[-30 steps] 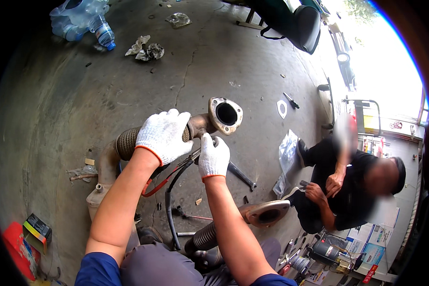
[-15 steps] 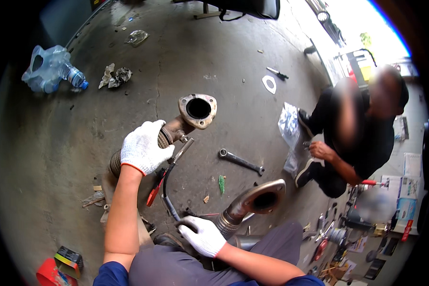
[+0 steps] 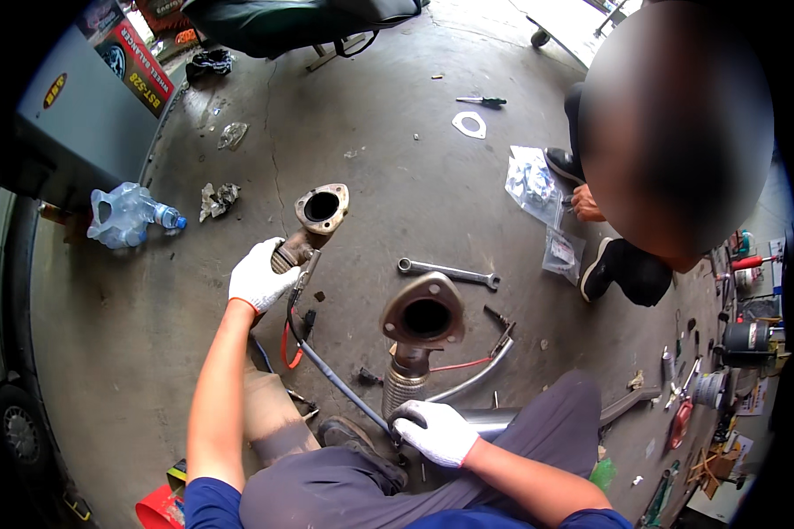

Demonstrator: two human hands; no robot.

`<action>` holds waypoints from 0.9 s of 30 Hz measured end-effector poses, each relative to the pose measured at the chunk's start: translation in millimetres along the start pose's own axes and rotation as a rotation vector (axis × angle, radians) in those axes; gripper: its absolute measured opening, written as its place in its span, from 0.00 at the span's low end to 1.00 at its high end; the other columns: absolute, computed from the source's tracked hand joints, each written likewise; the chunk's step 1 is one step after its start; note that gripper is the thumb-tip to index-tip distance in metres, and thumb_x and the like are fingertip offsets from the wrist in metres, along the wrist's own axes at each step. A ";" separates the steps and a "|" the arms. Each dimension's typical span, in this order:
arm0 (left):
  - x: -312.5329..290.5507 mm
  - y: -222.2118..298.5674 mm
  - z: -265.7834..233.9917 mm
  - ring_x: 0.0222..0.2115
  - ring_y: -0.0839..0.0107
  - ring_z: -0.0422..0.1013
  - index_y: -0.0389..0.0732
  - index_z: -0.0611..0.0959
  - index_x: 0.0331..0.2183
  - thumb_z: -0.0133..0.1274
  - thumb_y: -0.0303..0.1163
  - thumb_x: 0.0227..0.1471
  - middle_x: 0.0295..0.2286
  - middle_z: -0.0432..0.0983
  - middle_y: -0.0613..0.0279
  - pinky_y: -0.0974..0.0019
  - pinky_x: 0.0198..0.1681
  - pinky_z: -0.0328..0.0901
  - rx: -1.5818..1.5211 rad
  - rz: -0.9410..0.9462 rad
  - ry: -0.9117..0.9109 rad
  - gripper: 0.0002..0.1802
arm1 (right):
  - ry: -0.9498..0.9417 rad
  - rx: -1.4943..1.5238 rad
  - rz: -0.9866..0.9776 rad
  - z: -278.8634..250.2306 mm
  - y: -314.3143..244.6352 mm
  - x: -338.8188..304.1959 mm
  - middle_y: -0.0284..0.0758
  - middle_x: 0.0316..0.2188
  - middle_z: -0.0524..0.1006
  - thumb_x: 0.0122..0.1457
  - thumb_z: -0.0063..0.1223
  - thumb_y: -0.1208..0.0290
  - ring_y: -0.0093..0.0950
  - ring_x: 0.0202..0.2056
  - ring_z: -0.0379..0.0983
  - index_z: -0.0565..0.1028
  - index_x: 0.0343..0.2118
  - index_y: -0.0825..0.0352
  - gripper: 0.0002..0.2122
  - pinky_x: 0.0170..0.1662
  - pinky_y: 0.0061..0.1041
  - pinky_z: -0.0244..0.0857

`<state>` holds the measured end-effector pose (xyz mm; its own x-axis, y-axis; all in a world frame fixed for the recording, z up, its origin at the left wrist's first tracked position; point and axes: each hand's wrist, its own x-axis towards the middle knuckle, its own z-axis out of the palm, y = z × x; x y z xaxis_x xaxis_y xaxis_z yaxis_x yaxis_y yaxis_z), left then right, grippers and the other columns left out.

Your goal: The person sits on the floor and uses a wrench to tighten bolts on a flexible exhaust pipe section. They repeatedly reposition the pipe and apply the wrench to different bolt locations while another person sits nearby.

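My left hand [image 3: 263,275], in a white knit glove, is closed round an exhaust pipe [image 3: 293,252] with a ribbed section. Beyond it is the pipe's three-hole flange [image 3: 321,209]. A sensor cable [image 3: 340,385] in a grey-blue sleeve runs from beside this pipe down to my right hand [image 3: 434,432]. That gloved hand is curled round the cable's lower end, its fingertips partly hidden. Right beside it stands a second exhaust pipe [image 3: 406,388] with a braided flexible section and its flange [image 3: 422,316] tilted up.
A combination wrench [image 3: 450,272] lies beyond the second pipe. Farther off are a white gasket [image 3: 469,125], a screwdriver [image 3: 482,101] and a plastic bag [image 3: 534,185]. A person's hand [image 3: 587,204] is at the right; tools litter the floor there. Plastic bottles [image 3: 132,215] lie at left.
My right hand has shifted right with the cable, which now runs straighter. The second pipe's flange shows more face-on. My view has swung, and the other person appears closer.
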<state>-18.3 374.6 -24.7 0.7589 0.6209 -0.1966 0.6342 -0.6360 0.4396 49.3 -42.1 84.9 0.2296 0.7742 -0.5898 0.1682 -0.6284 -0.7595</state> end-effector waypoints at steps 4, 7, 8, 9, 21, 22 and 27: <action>1.8 1.7 -7.2 0.62 0.45 0.73 0.43 0.74 0.69 0.63 0.62 0.55 0.61 0.77 0.43 0.51 0.68 0.67 0.109 -0.030 -0.115 0.49 | -0.071 -0.053 -0.092 -4.8 20.9 -28.8 0.52 0.46 0.85 0.73 0.52 0.56 0.52 0.51 0.82 0.82 0.51 0.68 0.19 0.56 0.46 0.75; -2.9 11.5 -14.0 0.63 0.43 0.72 0.44 0.72 0.70 0.58 0.63 0.62 0.61 0.76 0.41 0.50 0.68 0.67 0.184 -0.122 -0.131 0.46 | -0.205 -0.159 -0.125 -16.5 33.4 -47.8 0.53 0.48 0.84 0.72 0.51 0.52 0.54 0.52 0.81 0.81 0.52 0.69 0.22 0.58 0.48 0.73; -8.2 15.9 -16.3 0.63 0.43 0.73 0.43 0.74 0.69 0.57 0.62 0.63 0.61 0.77 0.41 0.49 0.68 0.67 0.188 -0.124 -0.084 0.44 | -0.263 -0.211 -0.131 -23.9 39.7 -52.4 0.53 0.48 0.84 0.72 0.51 0.52 0.54 0.52 0.81 0.81 0.52 0.69 0.22 0.58 0.48 0.73; -15.3 26.1 -16.5 0.62 0.43 0.73 0.42 0.76 0.68 0.57 0.61 0.63 0.60 0.78 0.41 0.49 0.67 0.67 0.189 -0.122 -0.042 0.43 | -0.319 -0.261 -0.131 -32.5 47.2 -55.7 0.53 0.48 0.84 0.72 0.52 0.52 0.54 0.52 0.81 0.81 0.52 0.69 0.23 0.58 0.48 0.73; -53.9 74.9 64.3 0.58 0.39 0.76 0.39 0.78 0.60 0.62 0.37 0.62 0.55 0.81 0.37 0.48 0.62 0.70 0.086 -0.292 0.129 0.28 | 0.302 -0.898 0.000 -215.3 184.2 134.0 0.51 0.52 0.82 0.71 0.48 0.66 0.48 0.55 0.81 0.81 0.53 0.67 0.15 0.60 0.45 0.75; -56.6 64.2 62.9 0.56 0.39 0.77 0.39 0.79 0.59 0.61 0.35 0.63 0.53 0.81 0.38 0.47 0.61 0.71 0.076 -0.315 0.138 0.25 | 0.282 -0.906 0.057 -211.2 183.2 144.4 0.48 0.56 0.77 0.71 0.46 0.70 0.46 0.59 0.77 0.77 0.56 0.66 0.15 0.62 0.45 0.74; -81.1 32.1 60.0 0.52 0.39 0.78 0.40 0.80 0.55 0.60 0.26 0.62 0.49 0.82 0.41 0.47 0.57 0.71 0.101 -0.044 0.240 0.20 | 0.456 -0.985 0.024 -189.9 217.9 163.7 0.45 0.55 0.76 0.71 0.48 0.71 0.44 0.56 0.77 0.77 0.55 0.66 0.14 0.57 0.44 0.75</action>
<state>-50.6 276.4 -47.2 0.6814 0.7319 0.0053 0.6861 -0.6412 0.3436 305.5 -66.5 -125.0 0.5432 0.7882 -0.2894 0.8080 -0.5844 -0.0752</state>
